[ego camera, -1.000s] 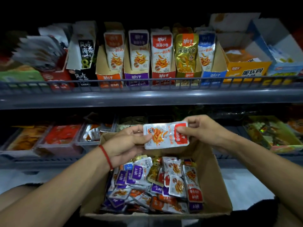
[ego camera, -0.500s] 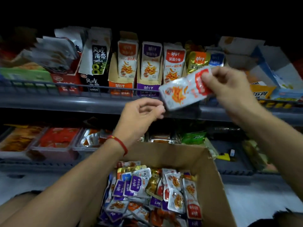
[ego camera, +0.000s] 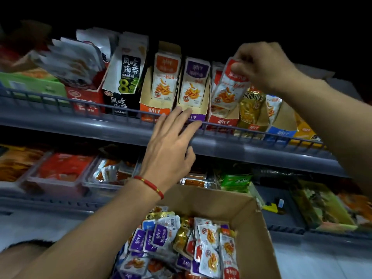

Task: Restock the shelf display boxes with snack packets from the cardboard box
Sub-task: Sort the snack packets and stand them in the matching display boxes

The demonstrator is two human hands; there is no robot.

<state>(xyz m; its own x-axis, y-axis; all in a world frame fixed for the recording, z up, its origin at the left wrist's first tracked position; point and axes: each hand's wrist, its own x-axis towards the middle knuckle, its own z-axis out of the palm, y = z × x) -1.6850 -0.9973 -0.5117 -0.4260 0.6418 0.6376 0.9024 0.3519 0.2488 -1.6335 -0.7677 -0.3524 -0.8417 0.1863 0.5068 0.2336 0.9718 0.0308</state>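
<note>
From the head view, I see my right hand (ego camera: 263, 65) up at the top shelf, fingers curled and pinching the top edge of a red-topped snack packet (ego camera: 229, 85). The packet hangs upright, its lower part sitting at the mouth of the red display box (ego camera: 222, 120), in front of the packets already standing there. The purple display box (ego camera: 194, 115) is just to its left and a gold packet (ego camera: 250, 106) touches it on the right, so there is little side room in that slot.

My left hand (ego camera: 171, 143) is open, fingers straight and close together, with the fingertips (ego camera: 186, 112) against the front lip of the purple display box, over the shelf rail (ego camera: 100, 106). The thumb reaches down over the grey shelf edge (ego camera: 241, 146). A red bracelet (ego camera: 150, 185) sits on that wrist.

Left of the purple box stand the orange display box (ego camera: 154, 112) and a black seaweed box (ego camera: 118, 103), all packed side by side behind the rail.

Below, the cardboard box (ego camera: 253, 228) is open, its far wall near the lower shelf, and loose snack packets (ego camera: 181, 242) of purple, gold, red and white lie heaped inside. Between the box rim and the upper shelf edge there is open space, which my left forearm crosses.
</note>
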